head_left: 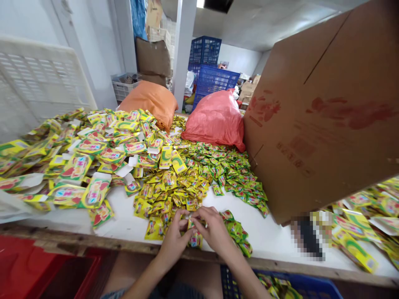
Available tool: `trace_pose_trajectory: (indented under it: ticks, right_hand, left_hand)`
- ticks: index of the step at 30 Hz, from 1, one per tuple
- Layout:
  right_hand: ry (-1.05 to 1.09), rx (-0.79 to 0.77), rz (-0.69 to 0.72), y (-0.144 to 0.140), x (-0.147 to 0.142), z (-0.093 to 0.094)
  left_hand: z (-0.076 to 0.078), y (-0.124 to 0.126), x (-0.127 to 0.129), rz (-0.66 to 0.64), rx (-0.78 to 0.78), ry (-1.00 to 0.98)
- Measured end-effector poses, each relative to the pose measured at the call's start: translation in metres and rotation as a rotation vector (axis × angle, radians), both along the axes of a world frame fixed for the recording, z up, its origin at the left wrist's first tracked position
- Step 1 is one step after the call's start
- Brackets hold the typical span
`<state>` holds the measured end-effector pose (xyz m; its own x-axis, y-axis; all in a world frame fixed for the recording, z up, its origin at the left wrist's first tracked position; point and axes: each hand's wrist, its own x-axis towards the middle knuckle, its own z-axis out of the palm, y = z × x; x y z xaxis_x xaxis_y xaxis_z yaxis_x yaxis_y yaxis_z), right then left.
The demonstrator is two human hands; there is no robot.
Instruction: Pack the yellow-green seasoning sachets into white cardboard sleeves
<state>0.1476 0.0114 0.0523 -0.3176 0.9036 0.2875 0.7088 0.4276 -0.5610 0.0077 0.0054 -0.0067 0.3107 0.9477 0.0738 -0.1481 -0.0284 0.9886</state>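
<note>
Both hands meet at the near edge of the table. The left hand and the right hand are curled, with fingertips pinched together on a small stack of packets. The stack is yellow and green. It sits between the two hands, touching both.

It looks like the packets are being gathered into little bunches. Only this one bunch is in hand, and a few green ones lie just right of the right hand. Much more looks left to do. A big loose pile of small yellow packets spreads out just beyond the hands, and a green pile lies to the right of it.

On the left side is a heap of flat little cartons, not folded up yet. More cartons lie on the right.

A big brown box leans tilted over the right of the table. I cannot see what is inside it.

At the far edge sit an orange sack and a pink sack, both full and closed. Behind them are blue crates. I cannot tell what they hold.

Below the table on the right, a blue basket holds some green packets. On the left below is a red bin.
</note>
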Motion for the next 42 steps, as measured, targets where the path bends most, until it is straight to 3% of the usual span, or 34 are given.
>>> trace_pose_trajectory:
  ticks: [9,16,23,31,42]
  right_hand:
    - [-0.122,0.042,0.132,0.000,0.004,0.006]
    - [0.075,-0.058,0.107,-0.004,0.012,0.002]
    - [0.086,-0.188,0.222,0.003,0.021,0.019]
    - [0.120,-0.216,0.153,0.011,0.021,0.010]
    - [0.087,-0.294,0.203,0.032,0.023,0.010]
  left_hand:
    - [-0.004,0.003,-0.003,-0.030,-0.028,-0.010]
    - [0.001,0.001,-0.003,-0.030,-0.045,-0.025]
    - [0.002,0.001,-0.002,0.001,-0.012,-0.042]
    - [0.000,0.000,-0.002,0.052,0.064,0.025]
    - [-0.005,-0.002,-0.002,0.060,0.083,0.059]
